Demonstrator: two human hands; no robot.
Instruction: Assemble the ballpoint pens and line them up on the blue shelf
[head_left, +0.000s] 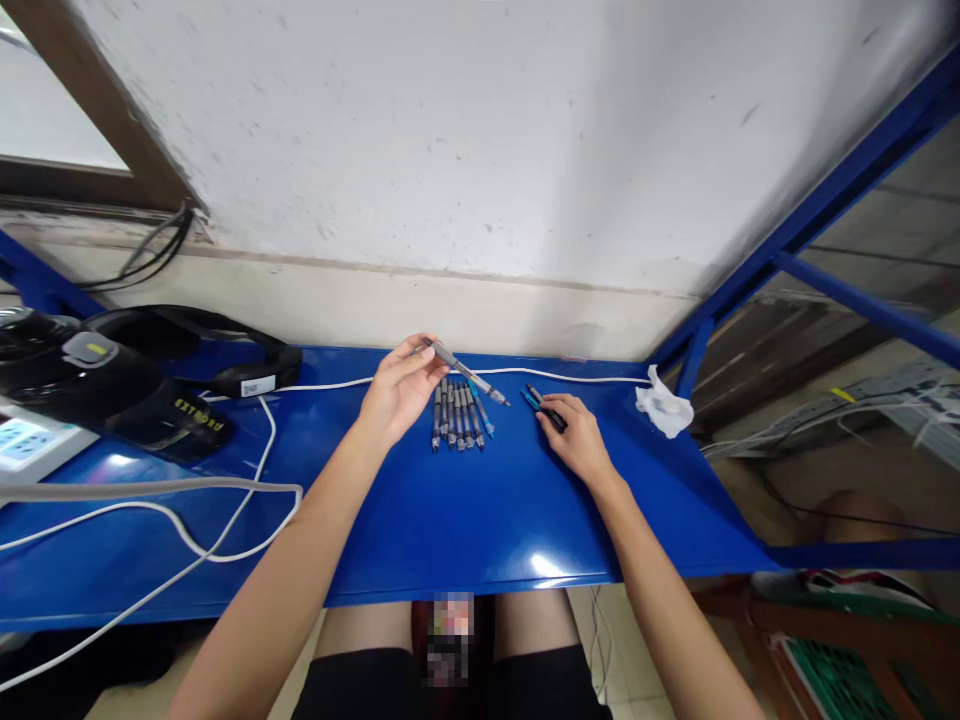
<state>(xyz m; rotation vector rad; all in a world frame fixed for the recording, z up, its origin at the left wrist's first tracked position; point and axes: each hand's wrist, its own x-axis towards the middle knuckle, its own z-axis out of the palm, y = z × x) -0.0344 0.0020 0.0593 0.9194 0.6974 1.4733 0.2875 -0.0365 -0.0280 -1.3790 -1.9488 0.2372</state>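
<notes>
Slanting down to the right at the centre of the frame, the grey pen [461, 366] is pinched near its upper end between the thumb and fingers of the left hand [401, 390], raised off the tabletop. Because the hold is at one end, the free end could swing or slip if the pinch loosened.

Just below it lies a tight row of pens [451, 415], side by side; a pen dropped there, or a knuckle brushing them, could knock the row askew, and smooth round barrels might roll.

Right of centre, the right hand [581, 440] has thumb and fingers closed on a dark pen [551, 412], with a blue pen [530, 398] alongside; whether the grip takes in that one too, I cannot tell. If it is merely caught underneath, it could slide away as the hand lifts.

The glossy blue tabletop [450, 530] offers little friction, I would judge, and its front edge crosses the lower frame, where a rolling pen could fall off. A white cable [330, 386] runs behind the row, and loops at the left near the left forearm might snag it.
</notes>
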